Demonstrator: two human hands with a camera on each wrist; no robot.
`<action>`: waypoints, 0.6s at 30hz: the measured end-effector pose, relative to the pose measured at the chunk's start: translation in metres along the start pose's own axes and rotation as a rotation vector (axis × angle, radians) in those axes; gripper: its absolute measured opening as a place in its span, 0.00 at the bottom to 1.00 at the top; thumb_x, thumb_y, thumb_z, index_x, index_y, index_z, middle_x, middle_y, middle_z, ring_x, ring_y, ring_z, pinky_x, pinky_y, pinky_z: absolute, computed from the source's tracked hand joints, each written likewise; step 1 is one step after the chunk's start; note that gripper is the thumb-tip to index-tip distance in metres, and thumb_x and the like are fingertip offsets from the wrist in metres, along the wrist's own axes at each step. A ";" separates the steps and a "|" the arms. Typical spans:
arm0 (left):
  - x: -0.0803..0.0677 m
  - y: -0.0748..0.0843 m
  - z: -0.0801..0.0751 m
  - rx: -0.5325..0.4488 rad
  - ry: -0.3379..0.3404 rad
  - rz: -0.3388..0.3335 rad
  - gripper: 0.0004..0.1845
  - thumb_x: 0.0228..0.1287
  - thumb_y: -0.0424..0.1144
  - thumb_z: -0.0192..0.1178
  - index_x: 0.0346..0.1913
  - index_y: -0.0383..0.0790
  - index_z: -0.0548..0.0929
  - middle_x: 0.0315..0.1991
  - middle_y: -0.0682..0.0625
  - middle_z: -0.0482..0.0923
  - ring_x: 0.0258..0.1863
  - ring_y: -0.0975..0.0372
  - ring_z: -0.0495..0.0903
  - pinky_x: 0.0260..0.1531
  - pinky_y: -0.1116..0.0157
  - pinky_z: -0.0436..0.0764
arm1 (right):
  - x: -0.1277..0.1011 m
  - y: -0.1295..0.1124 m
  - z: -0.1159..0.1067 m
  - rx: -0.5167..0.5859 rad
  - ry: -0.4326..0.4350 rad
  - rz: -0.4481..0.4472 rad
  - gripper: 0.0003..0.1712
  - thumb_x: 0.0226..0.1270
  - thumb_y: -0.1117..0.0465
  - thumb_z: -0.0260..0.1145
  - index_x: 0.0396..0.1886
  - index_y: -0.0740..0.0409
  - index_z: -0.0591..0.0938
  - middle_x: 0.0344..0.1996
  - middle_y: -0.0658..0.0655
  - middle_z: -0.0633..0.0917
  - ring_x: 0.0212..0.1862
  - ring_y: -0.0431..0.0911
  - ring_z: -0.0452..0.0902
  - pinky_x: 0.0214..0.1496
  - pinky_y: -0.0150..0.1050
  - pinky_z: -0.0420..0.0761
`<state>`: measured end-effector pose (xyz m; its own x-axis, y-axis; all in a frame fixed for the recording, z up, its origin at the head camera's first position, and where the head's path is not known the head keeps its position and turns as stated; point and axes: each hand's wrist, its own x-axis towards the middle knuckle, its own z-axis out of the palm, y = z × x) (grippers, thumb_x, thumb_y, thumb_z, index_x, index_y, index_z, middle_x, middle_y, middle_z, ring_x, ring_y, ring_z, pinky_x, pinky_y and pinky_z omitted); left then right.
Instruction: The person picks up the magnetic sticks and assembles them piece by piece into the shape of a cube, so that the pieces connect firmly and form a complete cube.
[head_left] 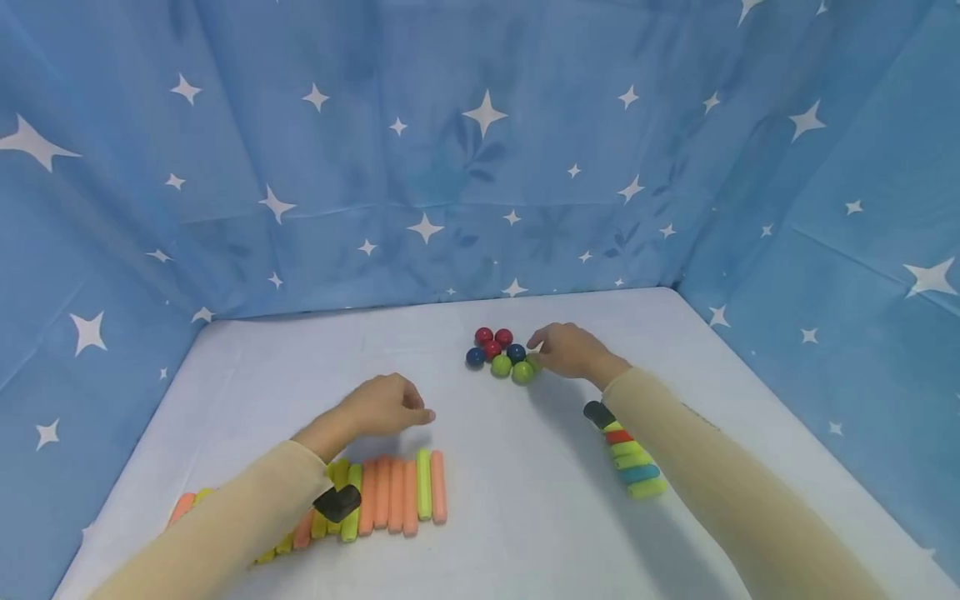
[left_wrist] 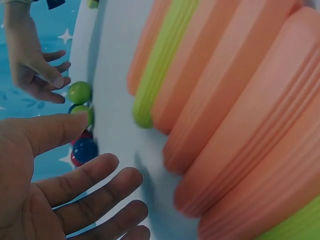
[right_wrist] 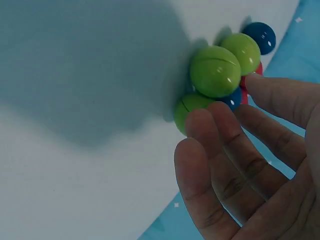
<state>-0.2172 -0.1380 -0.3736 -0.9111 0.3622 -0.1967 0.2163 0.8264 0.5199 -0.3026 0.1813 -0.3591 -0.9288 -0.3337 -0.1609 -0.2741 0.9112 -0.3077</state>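
Left hand [left_wrist: 42,194], orange sticks [left_wrist: 240,142], green balls [left_wrist: 80,93]

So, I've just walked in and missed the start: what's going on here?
A person's right hand is at a cluster of red, blue and green balls; whether it grips one is unclear. The empty left hand hovers near a long row of sticks. A shorter row lies near the right sleeve.

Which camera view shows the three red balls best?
The head view: all three red balls can be told apart. The left wrist view shows only slivers of red behind a blue ball; the right wrist view, only patches of red behind green balls and the right hand.
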 end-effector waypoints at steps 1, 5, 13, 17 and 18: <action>0.000 0.002 0.008 0.005 -0.010 0.002 0.17 0.66 0.52 0.67 0.41 0.40 0.88 0.33 0.54 0.84 0.32 0.60 0.80 0.37 0.58 0.80 | 0.001 0.000 0.005 -0.015 -0.005 -0.007 0.20 0.72 0.56 0.66 0.60 0.58 0.84 0.46 0.57 0.87 0.50 0.52 0.81 0.56 0.52 0.78; 0.000 0.006 0.028 0.031 -0.017 -0.027 0.14 0.64 0.51 0.69 0.35 0.43 0.86 0.26 0.56 0.79 0.27 0.62 0.76 0.32 0.61 0.76 | 0.002 0.000 0.021 -0.041 0.001 -0.021 0.21 0.69 0.54 0.70 0.58 0.57 0.85 0.43 0.54 0.87 0.46 0.50 0.82 0.54 0.52 0.79; -0.003 0.016 0.044 0.175 -0.077 0.004 0.26 0.56 0.68 0.66 0.26 0.46 0.80 0.20 0.55 0.76 0.24 0.61 0.73 0.25 0.62 0.72 | 0.000 -0.005 0.035 -0.077 0.022 0.002 0.22 0.65 0.51 0.74 0.55 0.56 0.86 0.41 0.52 0.87 0.45 0.49 0.80 0.54 0.51 0.79; -0.004 0.019 0.046 0.240 -0.070 0.018 0.26 0.52 0.66 0.70 0.24 0.46 0.78 0.21 0.54 0.75 0.26 0.60 0.73 0.26 0.61 0.72 | 0.000 -0.011 0.037 -0.107 0.015 -0.016 0.22 0.61 0.48 0.76 0.51 0.55 0.87 0.35 0.49 0.85 0.41 0.47 0.79 0.49 0.47 0.80; -0.004 0.019 0.046 0.241 -0.067 0.015 0.25 0.52 0.65 0.71 0.24 0.46 0.78 0.21 0.54 0.75 0.26 0.60 0.73 0.27 0.61 0.72 | 0.001 -0.012 0.037 -0.117 0.011 -0.022 0.22 0.61 0.47 0.76 0.50 0.54 0.87 0.34 0.48 0.85 0.40 0.46 0.78 0.48 0.46 0.80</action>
<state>-0.1936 -0.1038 -0.4013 -0.8838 0.3959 -0.2493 0.3141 0.8970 0.3111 -0.2906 0.1611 -0.3904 -0.9249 -0.3516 -0.1445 -0.3210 0.9260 -0.1990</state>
